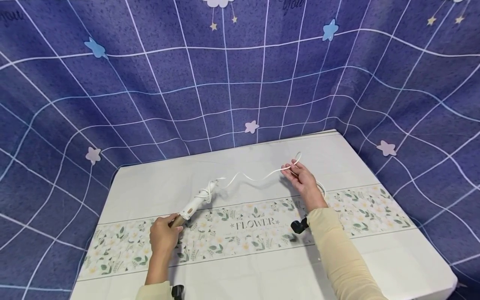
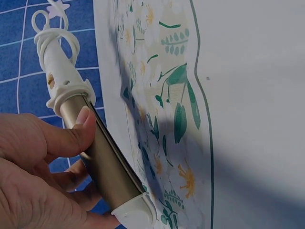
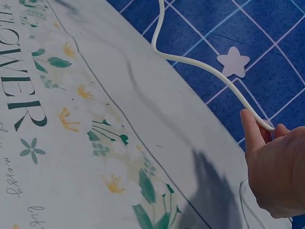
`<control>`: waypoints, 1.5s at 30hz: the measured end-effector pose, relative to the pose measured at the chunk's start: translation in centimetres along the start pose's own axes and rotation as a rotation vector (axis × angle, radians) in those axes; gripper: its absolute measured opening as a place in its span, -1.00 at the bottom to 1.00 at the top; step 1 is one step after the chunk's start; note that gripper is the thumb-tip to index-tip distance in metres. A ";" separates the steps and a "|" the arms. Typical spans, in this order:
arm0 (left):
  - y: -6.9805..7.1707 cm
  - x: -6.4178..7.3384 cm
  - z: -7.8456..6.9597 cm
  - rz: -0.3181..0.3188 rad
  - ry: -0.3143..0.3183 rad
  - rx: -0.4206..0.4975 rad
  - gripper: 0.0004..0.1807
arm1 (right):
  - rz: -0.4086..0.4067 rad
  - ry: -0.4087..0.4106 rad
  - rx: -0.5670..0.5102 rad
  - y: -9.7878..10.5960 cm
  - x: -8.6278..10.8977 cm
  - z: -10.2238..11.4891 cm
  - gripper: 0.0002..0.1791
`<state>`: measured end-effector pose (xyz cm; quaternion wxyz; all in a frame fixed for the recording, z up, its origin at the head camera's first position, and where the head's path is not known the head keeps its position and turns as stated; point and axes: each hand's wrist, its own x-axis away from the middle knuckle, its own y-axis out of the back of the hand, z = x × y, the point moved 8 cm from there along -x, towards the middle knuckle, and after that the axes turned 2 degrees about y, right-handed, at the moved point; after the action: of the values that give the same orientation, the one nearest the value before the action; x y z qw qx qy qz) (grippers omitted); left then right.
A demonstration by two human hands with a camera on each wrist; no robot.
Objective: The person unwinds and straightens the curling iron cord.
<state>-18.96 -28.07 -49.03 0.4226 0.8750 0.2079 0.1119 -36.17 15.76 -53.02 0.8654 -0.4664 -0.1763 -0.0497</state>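
Observation:
A curling iron (image 2: 102, 148) with a gold barrel and white handle is in my left hand (image 1: 163, 235). The thumb and fingers grip the gold barrel near its white tip, and the iron slants up and away from the hand. Its white cord (image 1: 207, 192) is looped round the handle end in several turns. From there a wavy length of cord (image 3: 205, 65) runs right to my right hand (image 1: 301, 180). The fingers of that hand hold the cord, palm turned partly up. More cord loops beyond the fingertips and behind the wrist.
Under both hands lies a white table cover (image 1: 150, 183) with a printed flower band and the word FLOWER (image 1: 255, 223). A blue curtain (image 1: 240, 96) with grid lines and stars hangs round the back and sides of the table.

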 end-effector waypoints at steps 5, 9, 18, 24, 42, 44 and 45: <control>-0.2 -0.2 0.1 0.010 0.008 -0.001 -0.53 | -0.012 -0.017 -0.006 0.3 -0.3 -0.6 -0.72; -0.2 -0.2 0.2 0.003 0.018 0.003 -0.53 | -0.018 -0.031 0.009 0.5 -0.5 -1.1 -0.60; 0.0 -0.1 0.2 0.002 0.021 0.018 -0.51 | -0.014 -0.062 0.064 0.8 -0.5 -2.3 -0.39; 0.1 -0.1 0.4 -0.009 0.029 0.021 -0.49 | -0.009 -0.066 0.078 0.9 -0.3 -2.6 -0.39; 0.2 -0.2 0.7 -0.018 0.037 0.017 -0.51 | 0.004 -0.095 0.185 2.2 0.4 -2.8 -0.41; 0.2 -0.2 0.6 -0.019 0.033 0.018 -0.52 | -0.026 -0.086 0.186 2.5 0.6 -2.4 -0.41; 0.3 -0.2 0.6 -0.020 0.031 0.018 -0.52 | -0.051 -0.079 0.183 2.6 0.7 -2.2 -0.42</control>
<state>-18.82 -28.70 -49.20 0.4126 0.8748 0.2242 0.1196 -34.30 15.48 -55.95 0.8952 -0.3823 -0.2259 -0.0370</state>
